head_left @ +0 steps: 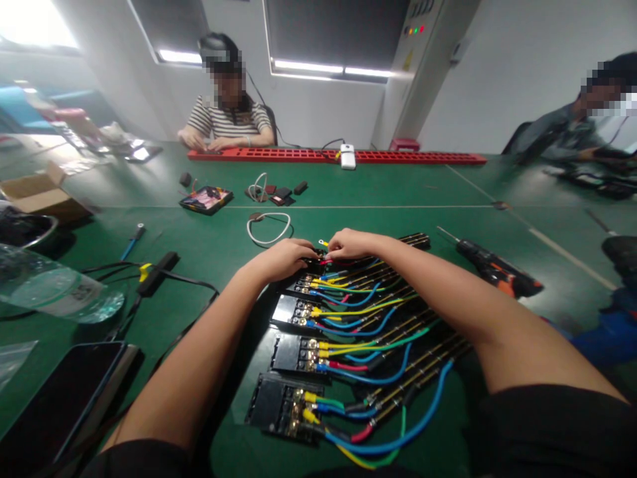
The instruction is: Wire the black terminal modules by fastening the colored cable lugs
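A phone (60,398) lies nearest on the green desk (398,192). Four black terminal blocks (293,352) carry coloured wires (368,332). At the far block, the left hand (281,257) and right hand (348,243) meet, fingers pinching a yellow wire end (323,243). Farther left sits a cardboard box (42,194), contents unseen.

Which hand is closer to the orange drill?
Right. The right hand rests on the far end of the wired blocks, on the drill's side. The left hand sits beside it, farther from the drill.
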A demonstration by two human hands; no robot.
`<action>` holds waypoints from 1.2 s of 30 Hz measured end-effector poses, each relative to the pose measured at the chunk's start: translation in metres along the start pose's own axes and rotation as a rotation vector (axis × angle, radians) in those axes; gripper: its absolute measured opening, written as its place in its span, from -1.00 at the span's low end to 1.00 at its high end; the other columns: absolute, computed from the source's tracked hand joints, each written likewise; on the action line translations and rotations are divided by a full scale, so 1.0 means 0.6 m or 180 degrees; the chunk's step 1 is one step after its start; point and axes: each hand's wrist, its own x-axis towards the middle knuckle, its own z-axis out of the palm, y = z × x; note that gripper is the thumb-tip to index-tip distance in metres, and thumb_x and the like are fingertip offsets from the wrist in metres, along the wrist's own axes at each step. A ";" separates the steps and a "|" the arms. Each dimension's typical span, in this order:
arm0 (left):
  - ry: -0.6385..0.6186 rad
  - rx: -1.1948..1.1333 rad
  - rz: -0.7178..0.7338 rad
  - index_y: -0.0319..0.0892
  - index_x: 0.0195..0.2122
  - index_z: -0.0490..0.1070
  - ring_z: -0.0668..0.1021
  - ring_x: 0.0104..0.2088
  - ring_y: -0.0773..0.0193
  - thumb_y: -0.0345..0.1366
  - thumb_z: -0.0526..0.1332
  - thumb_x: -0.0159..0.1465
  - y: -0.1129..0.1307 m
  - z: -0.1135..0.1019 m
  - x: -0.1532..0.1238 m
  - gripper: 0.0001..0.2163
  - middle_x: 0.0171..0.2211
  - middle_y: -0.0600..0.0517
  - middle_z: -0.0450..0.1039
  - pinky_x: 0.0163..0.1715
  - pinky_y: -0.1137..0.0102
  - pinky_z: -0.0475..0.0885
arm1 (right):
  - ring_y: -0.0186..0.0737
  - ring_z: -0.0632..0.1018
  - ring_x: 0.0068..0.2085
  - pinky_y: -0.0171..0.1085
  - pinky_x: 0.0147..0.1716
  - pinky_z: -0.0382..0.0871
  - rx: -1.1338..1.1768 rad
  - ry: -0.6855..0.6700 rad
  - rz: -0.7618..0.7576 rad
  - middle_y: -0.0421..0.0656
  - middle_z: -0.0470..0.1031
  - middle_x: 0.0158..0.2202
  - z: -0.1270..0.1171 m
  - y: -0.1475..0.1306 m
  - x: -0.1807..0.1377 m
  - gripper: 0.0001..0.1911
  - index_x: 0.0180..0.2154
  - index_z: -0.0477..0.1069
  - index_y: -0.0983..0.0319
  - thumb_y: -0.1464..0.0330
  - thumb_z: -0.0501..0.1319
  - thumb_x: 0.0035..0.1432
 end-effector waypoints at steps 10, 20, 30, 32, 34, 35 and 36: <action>0.0055 -0.0160 -0.0002 -0.16 0.04 0.53 0.58 0.06 0.14 -0.52 0.21 0.26 0.000 -0.002 -0.003 -0.65 0.07 -0.07 0.55 0.14 0.28 0.45 | -0.28 0.37 -0.42 -0.30 -0.38 0.19 0.0296 -0.0126 -0.0151 -0.19 0.47 -0.47 0.001 0.010 0.002 -0.68 -0.37 0.59 0.29 0.26 0.14 0.26; 0.0043 -0.0222 -0.0005 -0.16 0.03 0.51 0.57 0.06 0.13 -0.52 0.22 0.25 -0.003 0.001 -0.002 -0.66 0.07 -0.06 0.54 0.13 0.25 0.45 | -0.27 0.43 -0.39 -0.30 -0.36 0.23 0.0264 -0.0317 -0.0076 -0.11 0.60 -0.34 -0.011 0.001 0.003 -0.71 -0.27 0.63 0.32 0.31 0.17 0.24; 0.0052 -0.0268 -0.0041 -0.14 0.08 0.46 0.57 0.04 0.14 -0.54 0.20 0.25 0.002 -0.002 -0.003 -0.62 0.02 -0.04 0.57 0.10 0.25 0.44 | -0.29 0.39 -0.42 -0.30 -0.38 0.19 0.0636 -0.0135 -0.0099 -0.22 0.45 -0.50 0.008 0.014 0.005 -0.78 -0.41 0.54 0.28 0.30 0.19 0.14; 0.0037 -0.0241 -0.0020 -0.15 0.07 0.47 0.57 0.05 0.13 -0.52 0.20 0.27 0.000 -0.001 -0.003 -0.64 0.03 -0.05 0.56 0.11 0.24 0.43 | -0.31 0.35 -0.44 -0.31 -0.40 0.17 0.0884 -0.0115 -0.0061 -0.27 0.37 -0.54 0.014 0.017 0.004 -0.80 -0.46 0.49 0.27 0.30 0.18 0.11; 0.0039 -0.0219 0.0004 -0.16 0.07 0.47 0.57 0.05 0.12 -0.51 0.20 0.28 -0.002 0.001 -0.003 -0.66 0.05 -0.06 0.56 0.11 0.23 0.44 | -0.33 0.31 -0.45 -0.31 -0.41 0.15 0.1104 -0.0096 0.0000 -0.29 0.32 -0.56 0.018 0.019 0.004 -0.82 -0.48 0.46 0.26 0.31 0.19 0.08; 0.0041 -0.0211 0.0019 -0.16 0.07 0.48 0.57 0.06 0.11 -0.50 0.20 0.28 -0.002 0.002 -0.003 -0.66 0.05 -0.07 0.55 0.11 0.23 0.44 | -0.34 0.30 -0.46 -0.31 -0.42 0.13 0.1197 -0.0090 0.0032 -0.30 0.30 -0.57 0.019 0.019 0.004 -0.83 -0.49 0.44 0.26 0.31 0.19 0.06; 0.0040 -0.0204 0.0036 -0.16 0.07 0.48 0.57 0.06 0.11 -0.50 0.21 0.28 -0.003 0.003 -0.002 -0.66 0.06 -0.08 0.55 0.11 0.23 0.44 | -0.34 0.30 -0.46 -0.31 -0.42 0.13 0.1284 -0.0093 0.0061 -0.30 0.29 -0.57 0.020 0.019 0.003 -0.83 -0.50 0.44 0.26 0.31 0.19 0.05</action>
